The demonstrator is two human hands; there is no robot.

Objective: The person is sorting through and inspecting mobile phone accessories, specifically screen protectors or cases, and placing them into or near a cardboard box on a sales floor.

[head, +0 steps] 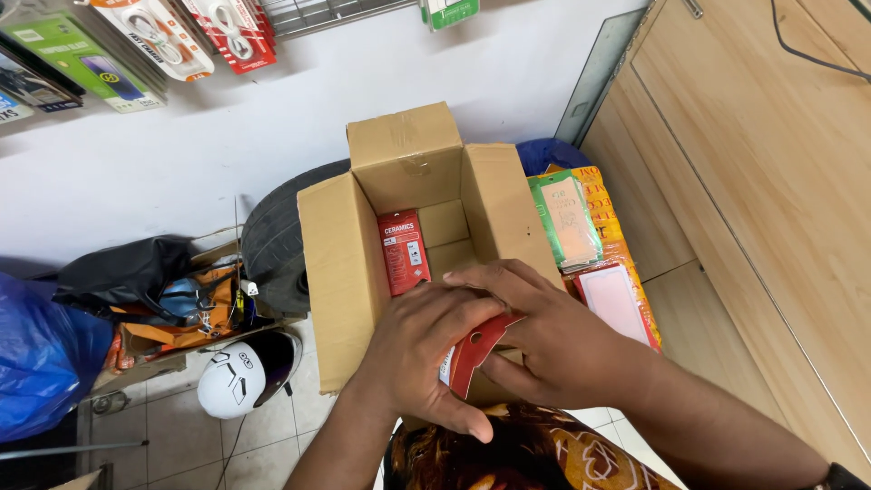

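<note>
Looking down from my head, both my hands meet over the near edge of an open brown cardboard box (413,227). My left hand (426,349) curls over the top of a flat red and white card packet (472,349), its fingers (454,413) closed around the packet's near side. My right hand (535,336) lies against the packet from the other side, fingers (490,277) spread across the back of my left hand and thumb tucked under the red edge, so both hands grip it together. The packet sits just above the box's near wall, mostly hidden by my hands.

Inside the box, a second red flat packet (404,252) stands upright against the left wall. To the right of the box lies a stack of flat sleeves in green, orange and pink (590,245), beside a pale wooden cabinet (753,181). Left of the box, a white helmet (238,377) rests on the tiled floor (227,449), near a blue plastic bag (41,358) and a black bag (122,272). Packaged goods hang on the white wall (181,136) above.
</note>
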